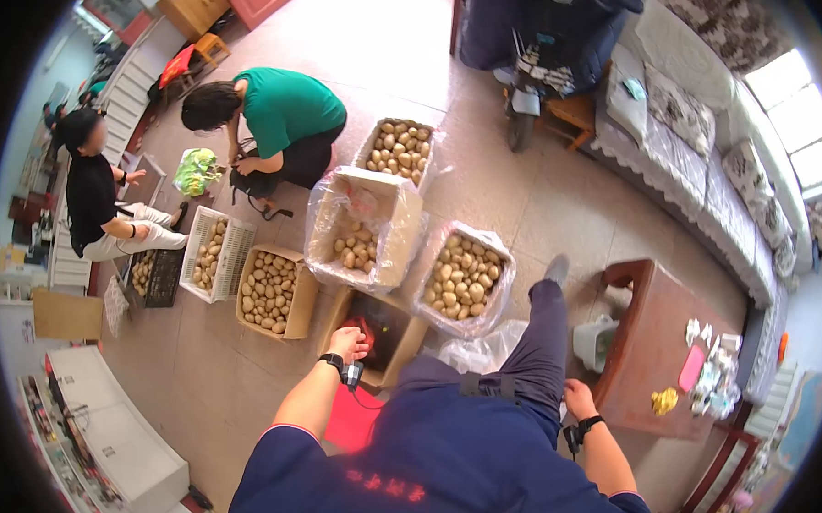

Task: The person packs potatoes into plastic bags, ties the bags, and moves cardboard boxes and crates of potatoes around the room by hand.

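Over a cardboard box (410, 344) with a dark inside, my left hand (349, 344) is closed, its fingers on some red material (366, 326). My right hand (579, 399) hangs beside my leg near the wooden table, its fingers curled and nothing visible in them. In front of me stand a plastic-lined box of potatoes (465, 279) and a taller lined carton (389, 223) with potatoes at its bottom. Left of them is another potato box (267, 291).
A person in green (289, 114) bends near a leafy bag (196, 172); a person in black (93, 188) sits at the left. Further potatoes fill a back box (399, 151) and white crate (211, 252). Right are a wooden table (636, 358), green bin (594, 343), sofa (671, 185) and scooter (525, 101).
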The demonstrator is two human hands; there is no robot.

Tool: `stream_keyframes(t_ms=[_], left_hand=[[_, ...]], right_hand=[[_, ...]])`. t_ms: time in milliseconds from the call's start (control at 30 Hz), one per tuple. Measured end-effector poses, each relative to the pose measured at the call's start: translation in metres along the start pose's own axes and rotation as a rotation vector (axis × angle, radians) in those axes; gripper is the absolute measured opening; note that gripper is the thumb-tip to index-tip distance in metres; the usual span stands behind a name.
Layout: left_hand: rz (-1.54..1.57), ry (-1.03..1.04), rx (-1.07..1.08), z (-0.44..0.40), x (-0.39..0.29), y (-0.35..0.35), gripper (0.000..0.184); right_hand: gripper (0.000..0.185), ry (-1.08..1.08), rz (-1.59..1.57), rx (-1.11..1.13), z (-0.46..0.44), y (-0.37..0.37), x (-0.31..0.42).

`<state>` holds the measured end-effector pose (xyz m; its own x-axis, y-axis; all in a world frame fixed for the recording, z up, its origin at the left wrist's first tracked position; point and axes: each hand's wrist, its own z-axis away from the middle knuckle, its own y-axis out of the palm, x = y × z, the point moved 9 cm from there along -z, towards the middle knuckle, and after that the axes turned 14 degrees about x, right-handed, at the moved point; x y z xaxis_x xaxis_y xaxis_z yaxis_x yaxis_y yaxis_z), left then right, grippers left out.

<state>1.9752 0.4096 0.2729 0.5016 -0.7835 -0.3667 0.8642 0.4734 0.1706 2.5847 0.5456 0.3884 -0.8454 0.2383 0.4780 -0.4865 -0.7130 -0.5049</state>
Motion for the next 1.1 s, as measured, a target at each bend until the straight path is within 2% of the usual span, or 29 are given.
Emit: stream_keyframes(t_ms=[67,167,200,300,333,367,400,467,533,567,600,767,933,1067,1100], left_hand=[[0.049,0.023,-0.043,0.004,-0.008,0.011,0.031],[0.119,0.048,-0.104,-0.003,-0.017,0.032,0.032],[0.124,0.036,-0.125,-0.001,-0.010,0.038,0.032],[0.234,0.104,-0.184,-0.003,0.003,0.066,0.033],[0.237,0.112,-0.234,-0.001,0.011,0.078,0.034],[0.239,0.075,-0.275,0.004,0.008,0.101,0.034],[0.222,-0.001,-0.319,0.022,0.016,0.119,0.035],[0.226,-0.026,-0.334,0.041,0.031,0.162,0.036],[0.280,-0.018,-0.329,0.048,0.013,0.202,0.036],[0.283,-0.038,-0.326,0.054,0.006,0.224,0.037],[0.288,-0.051,-0.321,0.055,-0.004,0.242,0.037],[0.282,-0.013,-0.313,0.037,-0.037,0.301,0.038],[0.314,0.059,-0.256,0.025,-0.067,0.346,0.040],[0.348,0.065,-0.375,0.039,-0.043,0.344,0.045],[0.370,0.061,-0.386,0.045,-0.033,0.340,0.045]], right_hand=[[0.027,0.088,-0.367,0.096,-0.033,0.000,-0.026],[0.032,0.114,-0.374,0.245,-0.086,-0.030,-0.011],[0.033,0.132,-0.491,0.338,-0.106,-0.035,-0.011],[0.030,0.063,-0.321,0.425,-0.173,-0.074,-0.023],[0.029,-0.044,-0.262,0.401,-0.212,-0.090,-0.030],[0.028,-0.149,-0.223,0.371,-0.244,-0.106,-0.031],[0.027,-0.324,0.086,0.184,-0.245,-0.153,0.003],[0.029,-0.143,-0.096,0.256,-0.286,-0.183,-0.047],[0.029,-0.168,0.085,0.224,-0.297,-0.235,-0.054],[0.029,-0.262,0.106,0.169,-0.304,-0.256,-0.062],[0.029,-0.258,0.099,0.173,-0.312,-0.271,-0.076],[0.028,-0.091,0.019,0.168,-0.333,-0.318,-0.164],[0.031,-0.046,0.039,0.330,-0.345,-0.328,-0.161],[0.030,-0.143,0.113,0.395,-0.378,-0.326,-0.122],[0.030,-0.034,0.106,0.462,-0.381,-0.329,-0.097]])
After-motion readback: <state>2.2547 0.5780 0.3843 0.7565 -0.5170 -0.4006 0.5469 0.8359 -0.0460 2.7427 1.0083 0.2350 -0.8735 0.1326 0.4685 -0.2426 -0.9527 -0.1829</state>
